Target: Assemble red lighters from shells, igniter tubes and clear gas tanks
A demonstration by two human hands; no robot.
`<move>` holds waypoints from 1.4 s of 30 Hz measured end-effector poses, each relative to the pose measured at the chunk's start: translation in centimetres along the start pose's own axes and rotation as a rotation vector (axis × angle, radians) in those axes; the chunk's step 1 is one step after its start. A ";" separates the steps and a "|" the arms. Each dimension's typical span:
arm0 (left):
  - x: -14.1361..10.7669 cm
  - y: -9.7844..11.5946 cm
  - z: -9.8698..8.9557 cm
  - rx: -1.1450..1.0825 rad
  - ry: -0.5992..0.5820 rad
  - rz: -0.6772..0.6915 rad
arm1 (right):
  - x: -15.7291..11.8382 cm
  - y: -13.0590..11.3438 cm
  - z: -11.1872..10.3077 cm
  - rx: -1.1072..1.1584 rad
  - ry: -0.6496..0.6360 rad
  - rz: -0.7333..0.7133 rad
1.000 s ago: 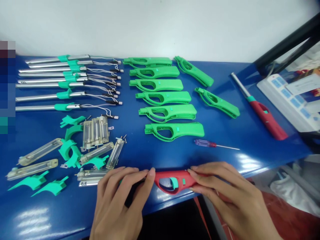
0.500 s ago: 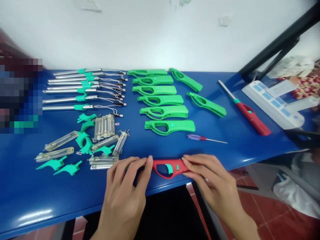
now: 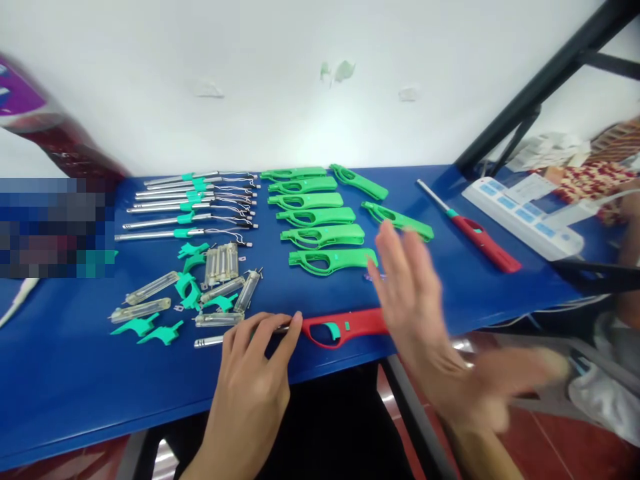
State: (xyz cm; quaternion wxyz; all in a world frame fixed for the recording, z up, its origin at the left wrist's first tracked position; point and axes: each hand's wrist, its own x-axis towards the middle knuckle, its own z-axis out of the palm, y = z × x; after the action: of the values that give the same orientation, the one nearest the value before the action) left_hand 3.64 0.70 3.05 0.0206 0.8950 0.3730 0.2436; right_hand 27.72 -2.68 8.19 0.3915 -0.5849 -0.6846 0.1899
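A red gas lighter (image 3: 364, 323) with a green trigger lies along the table's front edge. My left hand (image 3: 260, 360) is closed over its metal tube (image 3: 208, 341), thumb and fingers pinched where the tube meets the red body. Away from the lighter, my right hand (image 3: 420, 320) is raised with its fingers stretched and its thumb far out to the side. It is smeared by motion and covers the lighter's rear end. Behind it, only a bit of the purple screwdriver handle (image 3: 375, 277) shows.
Several green lighter shells (image 3: 350, 257) lie in a column at the back. To their left are metal tubes with wires (image 3: 187, 233), clear fuel tanks (image 3: 223, 262) and green triggers (image 3: 187, 291). Another red lighter (image 3: 483, 241) and a white power strip (image 3: 525, 217) are at the right.
My right hand has let go of the lighter's rear end, lifted and spread its fingers. My left hand keeps its hold. The camera view has shifted a little.
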 end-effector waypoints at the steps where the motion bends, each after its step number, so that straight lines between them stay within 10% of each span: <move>1: -0.1 -0.1 0.0 0.000 -0.006 0.004 | 0.1 0.2 0.6 0.133 -0.031 0.013; 12: 2.8 2.2 -1.3 -0.063 0.046 -0.068 | -0.4 0.7 1.7 0.424 -0.152 0.191; 20: 4.0 3.9 1.3 -0.243 -0.002 -0.103 | 0.0 0.4 0.9 0.625 -0.208 0.277; 42: 3.3 4.6 2.5 -0.200 0.120 -0.122 | -0.2 2.1 3.2 0.597 -0.075 0.103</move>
State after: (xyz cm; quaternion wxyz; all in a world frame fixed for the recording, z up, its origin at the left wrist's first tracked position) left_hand 9.84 0.01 3.25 0.1022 0.8480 0.4011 0.3311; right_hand 26.66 -1.75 4.61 0.5105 -0.4705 -0.5818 0.4238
